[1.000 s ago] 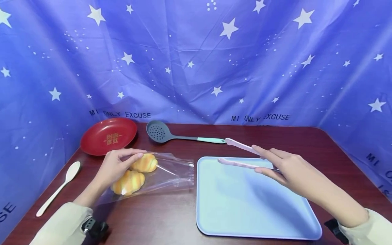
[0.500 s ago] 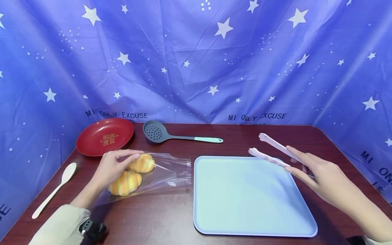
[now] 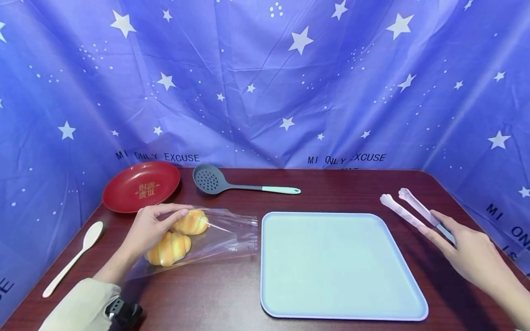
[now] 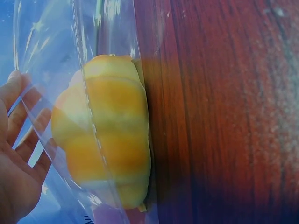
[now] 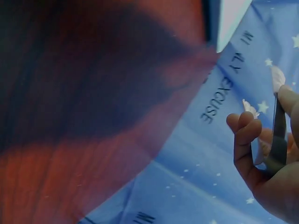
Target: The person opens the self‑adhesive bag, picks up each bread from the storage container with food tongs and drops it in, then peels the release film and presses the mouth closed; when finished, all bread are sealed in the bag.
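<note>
A clear plastic bag [image 3: 232, 236] with two bread rolls [image 3: 169, 248] in it lies on the left of the table. My left hand [image 3: 149, 227] pinches the bag's upper edge between thumb and fingers; the left wrist view shows a roll [image 4: 112, 126] through the film beside that hand [image 4: 18, 158]. On the right, my right hand [image 3: 472, 250] grips a pair of tongs [image 3: 400, 212] with pale pink, paw-shaped tips. The tongs' arms stand apart with nothing between them, beyond the tray's right side. In the right wrist view my fingers curl round the tongs [image 5: 279, 130].
A light blue tray [image 3: 337, 266] lies right of the bag's open end. Behind are a red plate [image 3: 142, 181] and a grey slotted skimmer [image 3: 209, 179] with a mint handle. A white spoon [image 3: 84, 246] lies far left. A starry blue curtain [image 3: 256, 115] surrounds the table.
My right hand has moved the tongs rightward, from above the tray to past its right side. My left hand has kept its hold on the bag, and the rolls have stayed put.
</note>
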Action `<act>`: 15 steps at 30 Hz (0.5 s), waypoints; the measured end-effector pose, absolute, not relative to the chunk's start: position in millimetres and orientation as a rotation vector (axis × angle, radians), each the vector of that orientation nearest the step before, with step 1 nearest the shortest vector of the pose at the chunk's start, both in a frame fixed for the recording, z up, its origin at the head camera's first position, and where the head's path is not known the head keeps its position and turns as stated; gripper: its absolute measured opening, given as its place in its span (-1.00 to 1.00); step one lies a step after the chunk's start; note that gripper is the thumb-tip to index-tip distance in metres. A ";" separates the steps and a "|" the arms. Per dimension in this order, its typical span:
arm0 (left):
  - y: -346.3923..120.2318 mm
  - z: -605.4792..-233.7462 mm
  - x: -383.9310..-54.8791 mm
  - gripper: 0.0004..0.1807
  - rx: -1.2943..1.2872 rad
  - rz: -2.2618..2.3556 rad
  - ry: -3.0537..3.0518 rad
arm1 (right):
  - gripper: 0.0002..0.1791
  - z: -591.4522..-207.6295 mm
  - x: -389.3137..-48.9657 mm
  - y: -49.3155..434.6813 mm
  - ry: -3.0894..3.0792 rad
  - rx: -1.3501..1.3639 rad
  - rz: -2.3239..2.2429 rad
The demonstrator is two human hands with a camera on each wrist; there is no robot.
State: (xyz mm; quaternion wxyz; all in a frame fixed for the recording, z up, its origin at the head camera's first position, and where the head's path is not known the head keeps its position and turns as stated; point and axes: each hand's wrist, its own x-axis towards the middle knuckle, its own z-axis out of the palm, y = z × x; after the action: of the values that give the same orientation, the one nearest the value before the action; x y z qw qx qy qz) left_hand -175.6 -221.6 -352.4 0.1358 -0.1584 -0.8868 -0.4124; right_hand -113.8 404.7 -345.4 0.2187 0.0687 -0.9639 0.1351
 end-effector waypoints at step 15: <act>-223.0 -351.4 -176.3 -0.79 -0.483 -1.194 -2.555 | -0.39 -358.7 -120.0 422.5 -2.854 0.005 0.307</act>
State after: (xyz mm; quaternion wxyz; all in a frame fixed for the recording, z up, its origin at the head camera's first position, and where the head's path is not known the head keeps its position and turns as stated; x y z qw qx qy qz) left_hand -176.3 -223.0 -351.4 0.1398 -0.1671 -0.8842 -0.4131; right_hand -120.0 422.5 -358.7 0.1354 0.0016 -0.9851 0.1058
